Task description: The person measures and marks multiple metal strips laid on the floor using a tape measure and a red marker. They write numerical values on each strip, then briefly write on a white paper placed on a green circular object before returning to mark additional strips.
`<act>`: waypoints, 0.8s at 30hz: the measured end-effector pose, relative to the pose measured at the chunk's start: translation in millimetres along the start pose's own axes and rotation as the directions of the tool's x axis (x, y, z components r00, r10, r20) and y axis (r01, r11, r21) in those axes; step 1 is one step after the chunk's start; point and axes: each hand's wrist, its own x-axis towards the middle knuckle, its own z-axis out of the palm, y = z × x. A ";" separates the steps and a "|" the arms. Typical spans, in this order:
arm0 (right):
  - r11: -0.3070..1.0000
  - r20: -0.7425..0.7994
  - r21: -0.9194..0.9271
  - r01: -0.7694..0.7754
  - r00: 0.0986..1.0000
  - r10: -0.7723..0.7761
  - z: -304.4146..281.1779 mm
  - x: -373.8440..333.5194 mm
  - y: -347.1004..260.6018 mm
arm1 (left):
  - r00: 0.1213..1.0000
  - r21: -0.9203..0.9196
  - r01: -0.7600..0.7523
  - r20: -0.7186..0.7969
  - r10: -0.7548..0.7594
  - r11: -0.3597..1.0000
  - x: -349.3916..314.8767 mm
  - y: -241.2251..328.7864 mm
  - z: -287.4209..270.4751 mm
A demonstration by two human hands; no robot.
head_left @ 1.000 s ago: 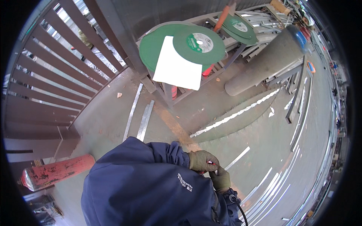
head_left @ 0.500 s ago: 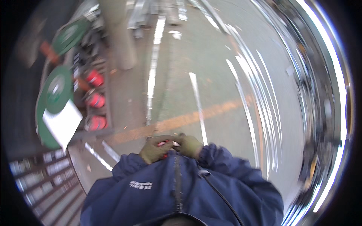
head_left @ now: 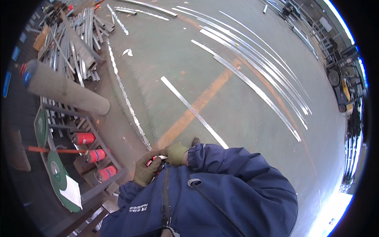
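Cupping a small red-and-white object [head_left: 161, 157] just beyond the navy jacket [head_left: 237, 185], the left gloved hand [head_left: 145, 170] had its fingers bent around the red part. The right gloved hand [head_left: 175, 154], at its two o'clock, lay close to the white end; whether its fingertips pinched it could not be told. The object could have slipped to the floor [head_left: 244, 130], since thick glove fabric probably dulled feel. The dark drawstring [head_left: 213, 207], between the hands' four and five o'clock, could have caught a lowered hand. A careless step could have skidded on the flat metal strip [head_left: 193, 111] at one o'clock; a knock could have toppled the grey gas cylinder [head_left: 67, 89] at ten
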 end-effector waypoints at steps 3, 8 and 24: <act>0.996 -0.073 0.092 0.020 0.997 -0.014 -9.9 -15.9 45.5 | 1.000 0.085 0.024 -0.019 -0.022 0.996 26.2 7.8 39.9; 0.967 -0.159 0.253 -0.040 0.984 0.082 -52.6 -64.8 96.5 | 0.992 0.221 0.015 0.117 -0.042 0.975 70.0 47.4 111.1; 0.846 -0.608 0.534 0.015 0.702 0.371 -98.0 -180.3 209.1 | 0.860 0.374 -0.079 0.494 -0.127 0.924 193.6 104.6 270.9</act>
